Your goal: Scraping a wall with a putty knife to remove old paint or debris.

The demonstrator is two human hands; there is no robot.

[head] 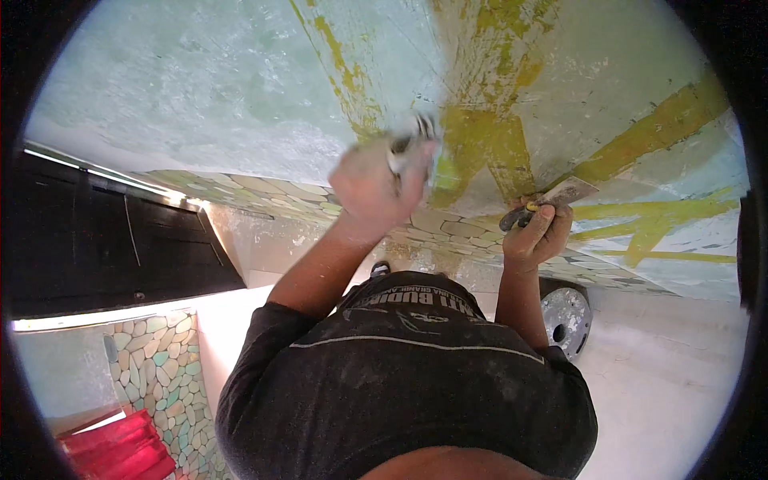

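My left hand [378, 180] is raised against a painted wall [240, 78], its fingers closed around a tool [414, 141]. Motion blur hides the tool's exact kind; pale and dark parts of it show. Farther right, my right hand [537, 237] grips a putty knife [567, 192]. Its dark handle points left and its smeared flat blade angles up to the right, close to the wall. Pale green and whitish coating covers the wall, with worn mustard-yellow bands [480, 144] between and above both hands.
Along the wall's lower edge runs a pebble-stone strip [462, 228]. A grey, spattered round object with a hole [564, 321] is on the floor by my right arm. At left are a black door [102, 240], a pebble-tiled surface [159, 372] and a red ridged item [117, 447].
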